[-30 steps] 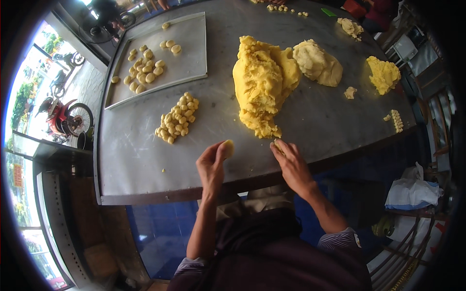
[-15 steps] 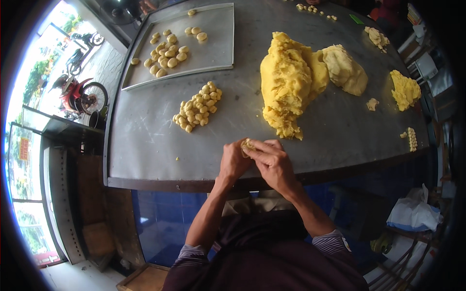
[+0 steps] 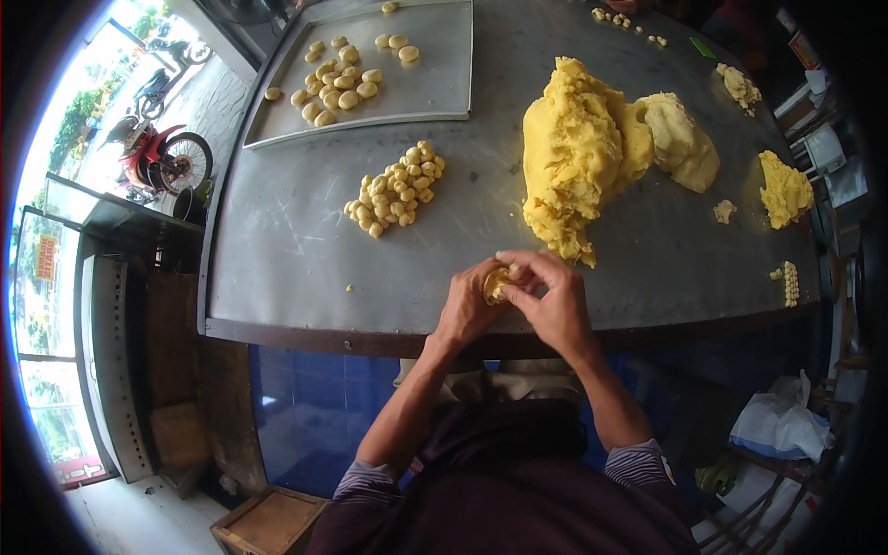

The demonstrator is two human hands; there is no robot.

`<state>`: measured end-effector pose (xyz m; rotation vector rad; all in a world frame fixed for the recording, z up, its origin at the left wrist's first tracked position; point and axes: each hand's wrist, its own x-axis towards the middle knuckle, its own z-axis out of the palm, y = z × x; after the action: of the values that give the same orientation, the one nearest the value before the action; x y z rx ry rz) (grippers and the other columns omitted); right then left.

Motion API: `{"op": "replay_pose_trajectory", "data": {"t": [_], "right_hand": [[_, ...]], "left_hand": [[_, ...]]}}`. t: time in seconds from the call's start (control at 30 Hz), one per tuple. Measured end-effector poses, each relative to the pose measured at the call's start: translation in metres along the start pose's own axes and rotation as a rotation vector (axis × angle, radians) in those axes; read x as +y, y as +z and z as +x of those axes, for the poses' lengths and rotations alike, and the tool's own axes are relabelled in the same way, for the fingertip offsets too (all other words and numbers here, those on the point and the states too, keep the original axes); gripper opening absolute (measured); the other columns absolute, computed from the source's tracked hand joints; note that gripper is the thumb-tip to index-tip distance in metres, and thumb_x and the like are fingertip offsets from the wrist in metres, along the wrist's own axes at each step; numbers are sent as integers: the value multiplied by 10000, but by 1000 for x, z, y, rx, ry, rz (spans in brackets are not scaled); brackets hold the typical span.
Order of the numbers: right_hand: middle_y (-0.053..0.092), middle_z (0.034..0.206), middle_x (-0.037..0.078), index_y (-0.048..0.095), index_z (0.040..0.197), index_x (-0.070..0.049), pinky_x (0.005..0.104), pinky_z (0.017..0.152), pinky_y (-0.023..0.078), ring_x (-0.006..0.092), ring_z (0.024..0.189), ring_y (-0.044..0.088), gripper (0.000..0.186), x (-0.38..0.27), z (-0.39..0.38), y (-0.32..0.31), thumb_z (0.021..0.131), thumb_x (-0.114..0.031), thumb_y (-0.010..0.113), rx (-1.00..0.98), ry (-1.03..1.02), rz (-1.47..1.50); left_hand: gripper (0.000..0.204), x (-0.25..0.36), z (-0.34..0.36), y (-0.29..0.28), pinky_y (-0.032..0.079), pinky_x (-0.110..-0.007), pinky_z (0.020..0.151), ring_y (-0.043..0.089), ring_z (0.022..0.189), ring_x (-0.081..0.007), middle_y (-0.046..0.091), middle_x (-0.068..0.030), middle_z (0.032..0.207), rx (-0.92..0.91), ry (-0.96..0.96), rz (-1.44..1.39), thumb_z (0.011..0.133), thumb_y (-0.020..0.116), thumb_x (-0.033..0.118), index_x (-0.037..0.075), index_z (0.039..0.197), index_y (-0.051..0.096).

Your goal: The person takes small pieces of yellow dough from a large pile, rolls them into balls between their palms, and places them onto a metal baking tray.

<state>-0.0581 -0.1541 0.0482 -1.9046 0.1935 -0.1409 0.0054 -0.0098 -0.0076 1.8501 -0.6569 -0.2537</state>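
Observation:
Over the table's near edge, my left hand (image 3: 469,303) cups a small piece of dough (image 3: 495,285), its fingers curled round it. My right hand (image 3: 558,298) works at the same piece, with thumb and bent fingers pressed to its side; part of the dough is hidden behind them. Just beyond my hands rises a big yellow dough mound (image 3: 573,153), with a paler dough lump (image 3: 683,143) against its right side. To the left lies a heap of small dough balls (image 3: 396,191). Farther back, a metal tray (image 3: 435,88) holds several rounded, flattened dough pieces (image 3: 338,88).
The metal table (image 3: 277,287) ends in a dark edge near my body. On its right are a yellow dough chunk (image 3: 784,190), a small scrap (image 3: 724,212) and a row of little balls (image 3: 790,283). A red motorcycle (image 3: 153,162) stands outside, left.
My right hand has lifted and turned, its fingers now more bent above the dough piece. The dough's hollowed face shows more. The whole view has shifted slightly.

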Motion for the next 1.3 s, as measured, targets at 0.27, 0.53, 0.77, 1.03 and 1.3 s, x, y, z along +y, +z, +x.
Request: {"op": "replay_pose_trajectory", "data": {"t": [0.27,0.53,0.77,1.03,1.3], "right_hand": [[638,1046,128,678,1214,-36,349,763,539,250,876,649,429,13,5,-6,804,-26,803,27,-87,-175],[708,1065,174,754,1116,-26,385,779,560,328,909,703,258,61,-2,-64,870,28,701,414,-215,-500],[733,1030,174,759,1144,-44,334,770,573,283,876,731,273,41,2,-59,887,23,695,341,-139,-331],[659,1237,173,640,1346,-69,353,916,537,288,1127,666,531,8,2,0,834,-33,774,49,8,-346],[522,1452,190,545,1374,8,416,1031,511,386,1307,540,548,45,15,-53,865,-56,739,307,-252,-770]], "left_hand": [[260,-4,5,5,550,-372,734,705,811,-298,704,-114,878,-12,104,101,765,840,114,43,959,684],[334,8,7,8,561,-368,732,712,807,-258,710,-125,883,68,-76,21,797,880,226,31,943,652],[304,3,5,9,555,-348,748,707,803,-226,721,-94,898,92,-58,-2,800,870,186,53,981,665],[234,-2,7,8,540,-408,729,682,800,-353,682,-171,878,2,110,14,881,789,187,4,969,673],[402,-1,4,10,471,-320,649,574,695,-174,618,-77,774,70,-155,-147,1048,579,345,2,858,665]]}}
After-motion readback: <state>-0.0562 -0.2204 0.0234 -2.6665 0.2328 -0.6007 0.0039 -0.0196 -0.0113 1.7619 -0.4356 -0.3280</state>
